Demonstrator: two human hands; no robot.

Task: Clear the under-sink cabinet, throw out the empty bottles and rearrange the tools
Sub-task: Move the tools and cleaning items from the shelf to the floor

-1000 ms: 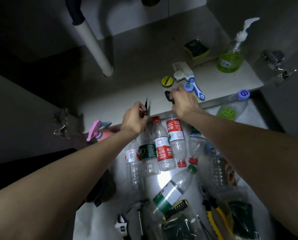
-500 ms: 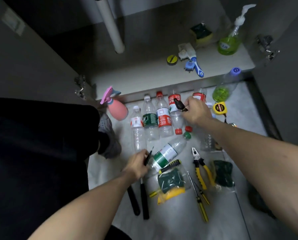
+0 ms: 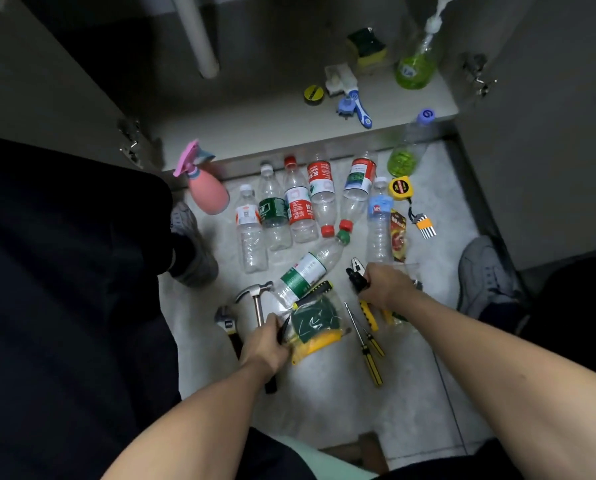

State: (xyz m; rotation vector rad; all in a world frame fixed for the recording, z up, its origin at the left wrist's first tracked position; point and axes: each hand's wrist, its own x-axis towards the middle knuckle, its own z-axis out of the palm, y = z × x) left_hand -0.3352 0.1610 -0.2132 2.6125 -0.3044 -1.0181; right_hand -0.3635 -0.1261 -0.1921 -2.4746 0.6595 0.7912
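Observation:
Several empty plastic bottles [image 3: 298, 209] lie in a row on the white floor before the open cabinet, and one green-labelled bottle [image 3: 305, 271] lies askew below them. My left hand [image 3: 265, 341] pinches a thin black tool [image 3: 284, 328] over the hammer [image 3: 255, 297] handle, beside a packed green-and-yellow sponge [image 3: 315, 329]. My right hand [image 3: 384, 287] grips a small black tool [image 3: 357, 280] right above the yellow-handled pliers [image 3: 367, 311]. An adjustable wrench [image 3: 225, 322] and two yellow-black screwdrivers [image 3: 367, 344] lie nearby.
On the cabinet floor [image 3: 255, 126] are a round yellow-black item [image 3: 313, 94], a blue brush [image 3: 357, 107], a sponge [image 3: 367, 46], a green soap pump [image 3: 416, 65] and the drain pipe [image 3: 199, 39]. A pink sprayer [image 3: 208, 190], tape measure [image 3: 399, 188], hex keys [image 3: 424, 227] and my shoes [image 3: 483, 271] border the floor.
Both hands came back from the cabinet edge down to the tools on the floor, each still carrying its small black tool. The view pulled back and tilted down.

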